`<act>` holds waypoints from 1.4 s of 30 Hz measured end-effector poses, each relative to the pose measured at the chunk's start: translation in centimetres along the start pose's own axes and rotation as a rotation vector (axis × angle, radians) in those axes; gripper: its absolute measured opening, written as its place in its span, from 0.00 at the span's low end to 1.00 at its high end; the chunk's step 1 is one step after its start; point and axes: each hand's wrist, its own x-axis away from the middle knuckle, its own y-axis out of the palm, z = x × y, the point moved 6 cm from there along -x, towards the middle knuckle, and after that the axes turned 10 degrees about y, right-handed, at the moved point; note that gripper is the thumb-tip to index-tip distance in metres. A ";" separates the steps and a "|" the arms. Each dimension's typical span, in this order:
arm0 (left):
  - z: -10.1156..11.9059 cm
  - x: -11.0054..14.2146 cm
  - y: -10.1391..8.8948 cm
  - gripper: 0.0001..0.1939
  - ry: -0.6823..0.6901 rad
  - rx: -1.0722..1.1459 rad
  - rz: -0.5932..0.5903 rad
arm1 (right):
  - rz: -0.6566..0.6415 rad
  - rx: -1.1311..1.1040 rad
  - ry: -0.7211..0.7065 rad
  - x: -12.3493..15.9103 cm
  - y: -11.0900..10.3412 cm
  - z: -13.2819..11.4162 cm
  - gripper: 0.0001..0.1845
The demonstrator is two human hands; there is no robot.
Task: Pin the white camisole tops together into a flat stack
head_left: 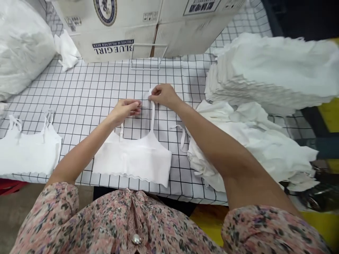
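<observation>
A white bra top point(134, 158) lies flat in front of me, its scalloped hem toward me. My right hand point(164, 95) pinches the upper end of its right shoulder strap point(153, 116) and draws it straight up from the cup. Above the other strap point(122, 132) is my left hand point(127, 108), thumb and fingers curled close together; whatever may be between them is too small to make out. That strap's upper end is hidden behind the left hand.
Folded white tops point(29, 151) lie at left, below a large plastic bag point(23, 46). A cardboard carton point(143, 31) and a white wire stand point(145, 67) are at the back. Right are a heap of white garments point(254, 137) and a tall stack point(280, 67) on the checked tablecloth point(106, 81).
</observation>
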 end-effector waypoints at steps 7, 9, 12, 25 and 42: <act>-1.1 -3.8 3.1 0.13 -0.066 0.282 0.085 | 0.135 -0.080 -0.193 7.3 -1.8 -3.8 0.04; -0.6 -3.3 3.5 0.11 -0.013 0.302 0.090 | 0.229 -0.047 -0.291 9.1 -2.3 -4.1 0.03; 0.9 -1.8 4.0 0.11 0.070 0.261 0.038 | 0.292 -0.082 -0.346 11.2 -3.0 -4.1 0.03; 4.3 6.1 6.2 0.19 0.385 -0.057 -0.095 | 0.209 -0.198 -0.539 16.3 -5.5 -7.7 0.08; 2.6 10.5 6.8 0.28 0.089 0.145 -0.088 | 0.497 -0.018 -0.692 20.7 -4.0 -8.0 0.12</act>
